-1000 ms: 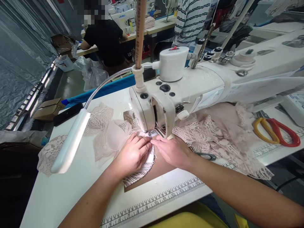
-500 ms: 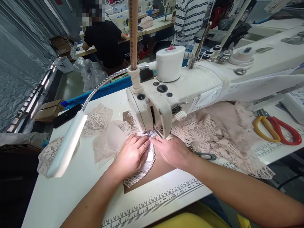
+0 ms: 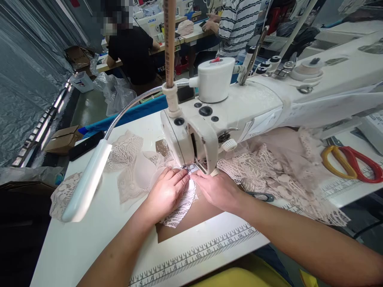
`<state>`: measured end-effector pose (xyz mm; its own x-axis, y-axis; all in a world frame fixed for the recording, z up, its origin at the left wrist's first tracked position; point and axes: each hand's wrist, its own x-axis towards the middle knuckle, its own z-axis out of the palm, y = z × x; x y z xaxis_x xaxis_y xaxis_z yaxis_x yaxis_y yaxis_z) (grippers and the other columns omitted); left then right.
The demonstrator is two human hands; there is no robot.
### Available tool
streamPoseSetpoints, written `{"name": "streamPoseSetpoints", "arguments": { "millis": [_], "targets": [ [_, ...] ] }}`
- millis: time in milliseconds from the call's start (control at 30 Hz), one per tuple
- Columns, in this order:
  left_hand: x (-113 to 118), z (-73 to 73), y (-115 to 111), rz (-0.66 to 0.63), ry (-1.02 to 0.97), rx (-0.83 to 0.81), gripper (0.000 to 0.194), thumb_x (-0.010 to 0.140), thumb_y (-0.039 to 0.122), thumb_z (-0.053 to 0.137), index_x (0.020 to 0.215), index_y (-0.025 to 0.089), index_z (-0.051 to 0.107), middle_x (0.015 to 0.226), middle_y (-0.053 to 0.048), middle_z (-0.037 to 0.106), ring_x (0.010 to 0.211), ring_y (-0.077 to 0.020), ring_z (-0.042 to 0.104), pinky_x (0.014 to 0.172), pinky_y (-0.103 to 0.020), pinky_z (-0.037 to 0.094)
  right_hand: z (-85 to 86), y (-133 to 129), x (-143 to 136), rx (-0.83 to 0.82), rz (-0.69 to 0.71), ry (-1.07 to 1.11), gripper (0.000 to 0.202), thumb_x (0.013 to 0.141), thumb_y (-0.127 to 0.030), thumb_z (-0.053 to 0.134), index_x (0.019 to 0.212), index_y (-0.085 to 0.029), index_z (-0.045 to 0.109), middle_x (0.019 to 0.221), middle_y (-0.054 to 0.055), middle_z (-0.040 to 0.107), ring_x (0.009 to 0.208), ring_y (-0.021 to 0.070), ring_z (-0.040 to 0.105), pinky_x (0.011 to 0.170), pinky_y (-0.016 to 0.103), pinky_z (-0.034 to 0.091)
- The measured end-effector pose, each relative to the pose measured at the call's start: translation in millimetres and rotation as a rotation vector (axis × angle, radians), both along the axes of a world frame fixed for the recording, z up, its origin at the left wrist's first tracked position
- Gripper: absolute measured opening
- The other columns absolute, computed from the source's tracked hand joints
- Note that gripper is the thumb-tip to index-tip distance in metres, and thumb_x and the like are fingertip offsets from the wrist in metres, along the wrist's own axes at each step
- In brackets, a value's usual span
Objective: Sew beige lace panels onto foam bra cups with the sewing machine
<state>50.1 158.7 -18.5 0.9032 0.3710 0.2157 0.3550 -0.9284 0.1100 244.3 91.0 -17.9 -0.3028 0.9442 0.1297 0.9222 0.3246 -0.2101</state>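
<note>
A pale lace piece lies under the head of a white sewing machine, by its presser foot. My left hand rests flat over the lace, fingers stretched toward the foot. On the other side, my right hand pinches the lace edge close to the foot, thumb and fingertips together; its fingertips are partly hidden. Left of the machine, a beige bra cup with lace parts joins the work near the needle. More beige lace fabric is heaped beyond my right wrist.
A white lamp on a bent neck reaches over the table's left side. Red and yellow-handled scissors lie at right, small grey snips beside my right forearm. A printed ruler runs along the front edge. Two people work behind.
The lace piece has moved forward under the foot and turned, its lower end now nearer my left hand. Both hands stay close to the foot. The striped-shirt person's hands have come into view.
</note>
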Motion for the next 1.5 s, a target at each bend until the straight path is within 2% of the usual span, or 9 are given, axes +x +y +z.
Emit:
{"name": "streamPoseSetpoints", "arguments": {
  "millis": [300,567,733,933,1000,1100,1200,1267,1500],
  "targets": [
    [2,2.1,5,0.011,-0.038,-0.056,0.030,0.092,0.020,0.044,0.117,0.011,0.059,0.113,-0.015,0.065,0.100,-0.0253,0.056,0.088,-0.044,0.048,1.3,0,4,0.034,0.047,0.065,0.026,0.085,-0.010,0.046,0.100,-0.016,0.067,0.086,0.005,0.065,0.066,0.0141,0.048,0.056,0.026,0.033],
    [-1,5.2,6,0.100,0.012,-0.071,0.037,0.093,0.027,0.043,0.123,0.012,0.056,0.123,-0.015,0.060,0.105,-0.0288,0.053,0.091,-0.047,0.044,0.9,2,1,0.059,0.037,0.034,0.034,0.084,-0.010,0.047,0.113,-0.017,0.063,0.093,0.006,0.064,0.075,0.0152,0.054,0.059,0.026,0.036],
    [-6,5.0,7,0.135,0.053,-0.113,0.042,0.092,0.035,0.045,0.127,0.013,0.053,0.130,-0.018,0.052,0.111,-0.0326,0.050,0.094,-0.052,0.040,0.1,2,3,0.066,0.036,0.063,0.031,0.085,-0.010,0.046,0.108,-0.016,0.066,0.090,0.006,0.065,0.070,0.0146,0.052,0.057,0.026,0.035],
    [-20,29.0,3,0.107,-0.046,-0.314,0.047,0.091,0.036,0.049,0.134,0.019,0.045,0.134,-0.014,0.047,0.121,-0.0281,0.046,0.100,-0.043,0.041,-4.1,-3,8,0.082,0.113,0.149,0.027,0.086,-0.011,0.047,0.100,-0.018,0.068,0.080,0.003,0.063,0.064,0.0128,0.047,0.053,0.024,0.030],
    [-23,40.4,-3,0.136,-0.053,-0.389,0.044,0.090,0.036,0.050,0.130,0.021,0.047,0.128,-0.012,0.051,0.115,-0.0252,0.050,0.095,-0.038,0.045,-6.1,-4,9,0.089,0.153,0.172,0.027,0.084,-0.010,0.048,0.099,-0.019,0.069,0.081,0.002,0.062,0.063,0.0122,0.046,0.053,0.024,0.030],
    [-20,47.4,-12,0.199,0.050,-0.462,0.033,0.087,0.039,0.054,0.114,0.019,0.057,0.105,-0.009,0.058,0.088,-0.0203,0.058,0.075,-0.032,0.050,-8.1,-6,10,0.098,0.196,0.169,0.029,0.082,-0.009,0.049,0.101,-0.020,0.069,0.082,0.002,0.061,0.064,0.0121,0.045,0.053,0.025,0.028],
    [-14,40.3,-17,0.266,0.168,-0.449,0.021,0.090,0.033,0.046,0.090,0.017,0.059,0.084,-0.005,0.056,0.070,-0.0165,0.055,0.062,-0.028,0.044,-8.9,-6,11,0.120,0.208,0.147,0.028,0.084,-0.009,0.048,0.099,-0.019,0.069,0.079,0.002,0.059,0.063,0.0124,0.042,0.052,0.026,0.025],
    [-12,33.4,-14,0.294,0.151,-0.470,0.023,0.093,0.028,0.039,0.081,0.017,0.055,0.077,-0.003,0.054,0.066,-0.0149,0.052,0.061,-0.027,0.041,-9.4,-6,11,0.125,0.211,0.149,0.029,0.084,-0.009,0.047,0.100,-0.020,0.069,0.078,0.002,0.058,0.062,0.0123,0.041,0.052,0.026,0.023],
    [-24,25.6,5,0.308,-0.076,-0.820,0.035,0.097,0.039,0.031,0.069,0.019,0.041,0.063,0.002,0.043,0.058,-0.0112,0.043,0.056,-0.024,0.038,-7.6,-6,11,0.073,0.200,0.133,0.028,0.083,-0.009,0.047,0.098,-0.021,0.068,0.079,0.001,0.056,0.061,0.0117,0.037,0.053,0.026,0.022]
  ]
}}
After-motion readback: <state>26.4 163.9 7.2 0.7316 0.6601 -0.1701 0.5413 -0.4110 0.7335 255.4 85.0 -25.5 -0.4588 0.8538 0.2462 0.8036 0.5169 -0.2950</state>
